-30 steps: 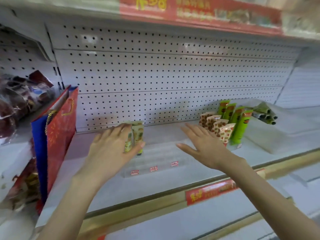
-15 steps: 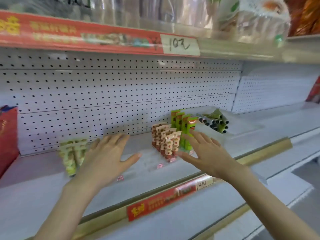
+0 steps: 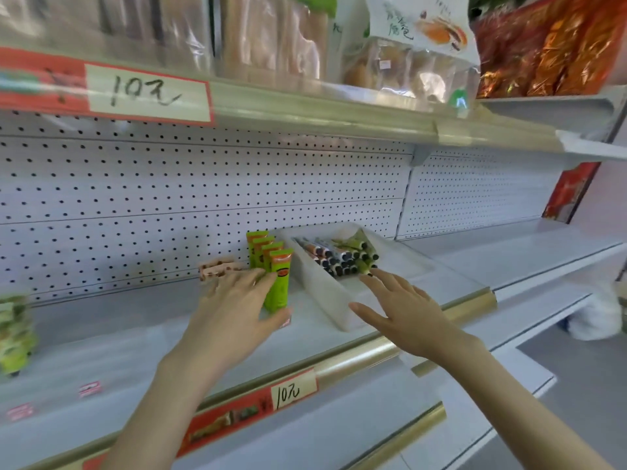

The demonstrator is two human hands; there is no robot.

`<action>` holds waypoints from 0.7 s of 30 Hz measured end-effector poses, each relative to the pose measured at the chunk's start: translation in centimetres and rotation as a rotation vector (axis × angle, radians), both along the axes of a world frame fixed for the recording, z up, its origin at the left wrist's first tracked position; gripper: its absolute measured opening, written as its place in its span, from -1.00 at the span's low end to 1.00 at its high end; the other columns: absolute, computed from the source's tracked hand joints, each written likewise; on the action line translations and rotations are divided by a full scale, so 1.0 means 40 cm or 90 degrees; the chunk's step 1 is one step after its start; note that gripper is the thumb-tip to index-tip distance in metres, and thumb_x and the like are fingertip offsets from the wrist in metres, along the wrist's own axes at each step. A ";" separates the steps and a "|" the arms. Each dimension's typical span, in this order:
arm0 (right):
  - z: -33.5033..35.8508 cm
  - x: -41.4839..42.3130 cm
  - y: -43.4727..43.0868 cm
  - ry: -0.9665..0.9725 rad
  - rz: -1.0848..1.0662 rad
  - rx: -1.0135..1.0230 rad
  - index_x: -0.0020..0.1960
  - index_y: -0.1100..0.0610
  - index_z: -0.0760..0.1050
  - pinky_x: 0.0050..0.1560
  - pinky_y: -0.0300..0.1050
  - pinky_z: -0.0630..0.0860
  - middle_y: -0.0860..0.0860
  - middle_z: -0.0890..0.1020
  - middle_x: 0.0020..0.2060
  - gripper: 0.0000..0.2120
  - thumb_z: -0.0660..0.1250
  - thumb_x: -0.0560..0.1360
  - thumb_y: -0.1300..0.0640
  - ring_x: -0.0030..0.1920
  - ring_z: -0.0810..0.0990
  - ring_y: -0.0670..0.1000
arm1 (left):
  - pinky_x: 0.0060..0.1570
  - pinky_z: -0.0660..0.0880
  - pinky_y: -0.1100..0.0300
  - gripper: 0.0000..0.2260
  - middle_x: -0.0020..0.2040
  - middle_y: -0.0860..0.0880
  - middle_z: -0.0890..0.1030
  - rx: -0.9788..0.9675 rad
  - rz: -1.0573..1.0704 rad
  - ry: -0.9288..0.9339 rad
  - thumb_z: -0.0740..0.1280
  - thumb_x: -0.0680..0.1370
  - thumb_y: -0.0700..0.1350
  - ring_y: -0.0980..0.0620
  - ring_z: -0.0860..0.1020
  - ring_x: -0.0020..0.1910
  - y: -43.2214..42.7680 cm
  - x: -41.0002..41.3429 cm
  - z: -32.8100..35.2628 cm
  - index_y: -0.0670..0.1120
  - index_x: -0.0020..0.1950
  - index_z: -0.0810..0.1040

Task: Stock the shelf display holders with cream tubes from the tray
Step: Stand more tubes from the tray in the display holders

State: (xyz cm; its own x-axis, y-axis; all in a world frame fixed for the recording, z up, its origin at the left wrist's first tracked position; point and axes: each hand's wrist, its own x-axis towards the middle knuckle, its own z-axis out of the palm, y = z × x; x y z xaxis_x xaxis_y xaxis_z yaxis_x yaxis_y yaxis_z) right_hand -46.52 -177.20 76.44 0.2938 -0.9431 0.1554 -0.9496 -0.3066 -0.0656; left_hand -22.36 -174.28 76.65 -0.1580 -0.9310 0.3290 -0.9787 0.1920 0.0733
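Observation:
A white tray (image 3: 325, 293) lies on the shelf and holds several dark-capped cream tubes (image 3: 342, 257) at its far end. Left of it a row of green tubes (image 3: 279, 279) stands upright, with pink spotted tubes (image 3: 217, 268) behind my left hand. My left hand (image 3: 234, 310) is spread, fingers straight, in front of those rows and holds nothing. Over the near end of the tray my right hand (image 3: 398, 308) hovers with straight fingers, also with nothing in it. A blurred cluster of green tubes (image 3: 13, 334) stands at the far left.
A white pegboard (image 3: 203, 205) backs the shelf. The shelf edge carries a gold rail (image 3: 373, 351) and a red price strip (image 3: 258, 408). Bagged snacks (image 3: 407, 56) fill the shelf above. A white bag (image 3: 597, 313) lies low at the right.
The view has swung right, so the tubes and tray now sit in the centre. Both hands moved right: the left now fronts the green tubes, the right is over the tray.

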 end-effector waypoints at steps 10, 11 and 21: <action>0.008 -0.016 -0.167 -0.048 -0.016 0.010 0.48 0.01 0.14 0.34 0.05 0.27 -0.07 0.16 0.48 -0.44 0.00 0.57 -0.24 0.43 0.22 0.02 | 0.35 0.17 0.06 -0.46 0.49 0.06 0.19 -0.025 -0.061 -0.022 0.04 0.57 0.24 0.01 0.16 0.44 -0.204 -0.082 0.054 0.05 0.49 0.12; 0.009 -0.020 -0.189 -0.056 -0.017 0.004 0.47 0.01 0.15 0.32 0.04 0.30 -0.07 0.19 0.46 -0.44 0.01 0.57 -0.24 0.41 0.24 0.02 | 0.34 0.18 0.05 -0.47 0.49 0.05 0.20 -0.030 -0.068 -0.015 0.04 0.57 0.23 0.00 0.17 0.44 -0.224 -0.093 0.056 0.04 0.49 0.13; -0.027 -0.099 -0.408 -0.125 -0.029 0.041 0.44 0.04 0.22 0.22 0.09 0.41 -0.04 0.31 0.38 -0.50 0.16 0.57 -0.13 0.32 0.35 0.06 | 0.32 0.19 0.05 -0.50 0.39 0.05 0.36 -0.056 -0.084 -0.025 -0.05 0.55 0.23 -0.03 0.30 0.37 -0.352 -0.235 0.033 0.02 0.40 0.30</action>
